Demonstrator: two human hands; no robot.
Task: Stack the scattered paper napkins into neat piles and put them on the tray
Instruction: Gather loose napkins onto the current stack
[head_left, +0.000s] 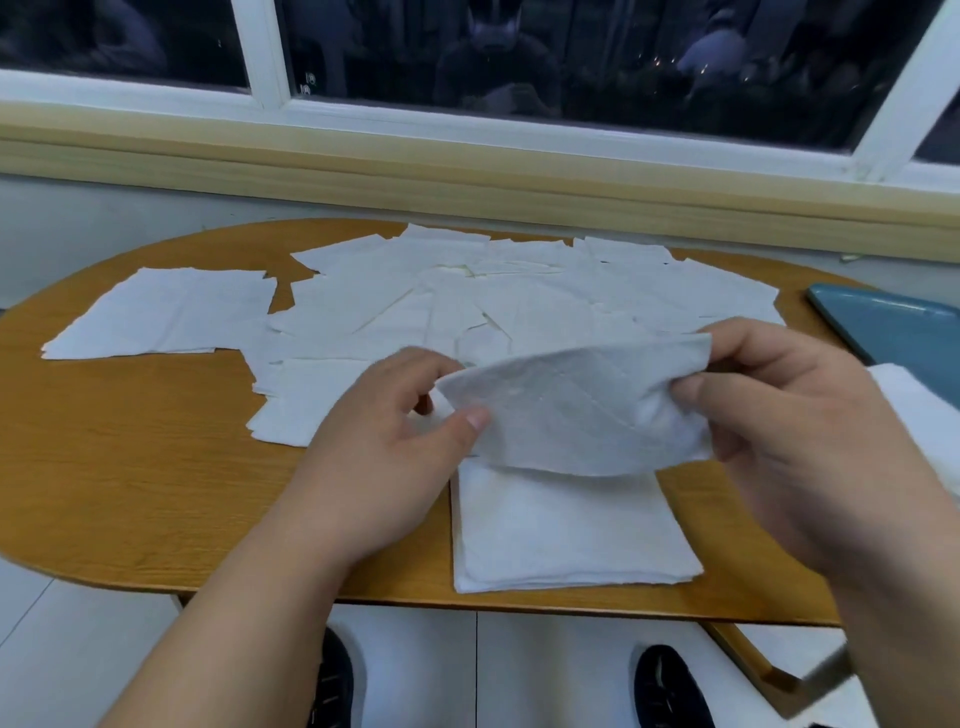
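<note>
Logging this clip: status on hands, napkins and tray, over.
Left hand and right hand pinch one napkin, above the near pile. Scattered napkins cover the table beyond. Tray at right; nothing in the way.

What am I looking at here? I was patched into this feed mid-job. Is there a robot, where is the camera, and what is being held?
There is no robot. These are a person's two bare hands, seen from one wide-angle camera worn on the head, looking forward and down. That is the only view.

The left hand and right hand each pinch an edge of one white paper napkin. They hold it bowed in the air above a neat pile, which sits near the front edge of the wooden table.

Farther back, scattered napkins lie overlapping across the top. The blue-grey tray sits at the far right, partly out of frame.
</note>
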